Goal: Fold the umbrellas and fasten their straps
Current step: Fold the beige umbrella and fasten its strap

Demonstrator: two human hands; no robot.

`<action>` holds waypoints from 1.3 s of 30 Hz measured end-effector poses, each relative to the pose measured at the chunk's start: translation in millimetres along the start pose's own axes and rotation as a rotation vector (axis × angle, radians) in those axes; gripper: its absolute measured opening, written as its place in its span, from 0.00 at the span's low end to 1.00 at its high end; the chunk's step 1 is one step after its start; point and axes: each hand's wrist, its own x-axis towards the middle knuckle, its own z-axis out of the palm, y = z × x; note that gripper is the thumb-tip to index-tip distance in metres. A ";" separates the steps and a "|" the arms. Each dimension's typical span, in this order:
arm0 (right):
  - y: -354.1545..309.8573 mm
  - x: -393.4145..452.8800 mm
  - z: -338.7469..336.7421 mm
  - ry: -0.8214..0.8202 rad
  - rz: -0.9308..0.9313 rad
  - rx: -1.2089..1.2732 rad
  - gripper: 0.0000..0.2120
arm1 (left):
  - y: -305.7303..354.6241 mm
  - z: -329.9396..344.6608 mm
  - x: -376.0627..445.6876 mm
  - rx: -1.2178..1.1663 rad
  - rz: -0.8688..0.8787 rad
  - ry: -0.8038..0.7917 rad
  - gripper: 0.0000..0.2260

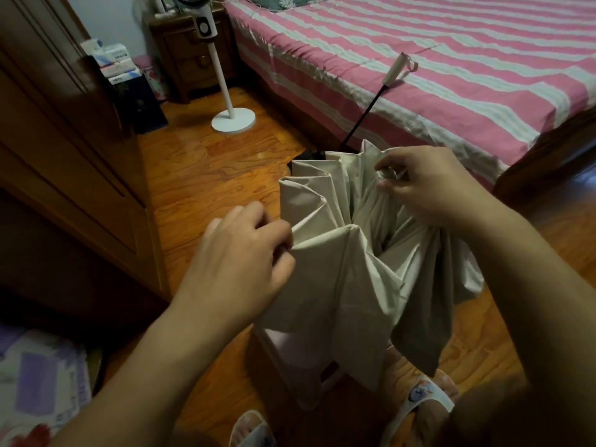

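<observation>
The umbrella (354, 253) sits at centre frame, collapsed but loose, its pale canopy bunched in uneven pleats that hang toward the floor (200, 169). Its black shaft (364, 117) runs up and right to a white handle (395, 67) that lies over the edge of the striped bed (451, 59) in the upper right.

The left hand (238, 262) pinches a fold at the canopy's left edge, fingers curled on the cloth. The right hand (422, 185) pinches something small and pale at the canopy's upper right, possibly the strap or a rib tip; it is too blurred to tell.

The pleats look uneven, so wrapping now would likely leave a lumpy roll the strap may not close around. If either pinch slips, the folds would probably spring loose.

A white fan stand (230, 101) rises at upper left, beside a dark wardrobe (64, 156).
</observation>
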 end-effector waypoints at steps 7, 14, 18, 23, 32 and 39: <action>-0.2 2.0 3.7 0.013 0.007 0.005 0.11 | -2.7 25.3 0.2 -0.360 0.036 -0.238 0.24; -4.6 0.0 3.3 0.027 0.009 -0.010 0.09 | -3.8 39.9 6.1 -0.403 0.066 0.105 0.04; -1.0 -0.4 -2.1 0.017 0.059 -0.037 0.12 | -11.9 23.6 -0.6 -0.380 0.028 0.126 0.05; -3.2 -0.5 -2.7 0.007 0.070 -0.045 0.15 | -21.7 20.6 -1.5 -0.364 -0.015 0.094 0.10; -9.2 2.0 -3.9 -0.071 -0.008 -0.011 0.15 | -23.4 15.6 3.7 -0.570 -0.344 0.118 0.07; -11.4 -1.5 -4.7 -0.063 -0.029 0.033 0.14 | -26.4 24.8 8.3 -0.684 -0.503 0.260 0.04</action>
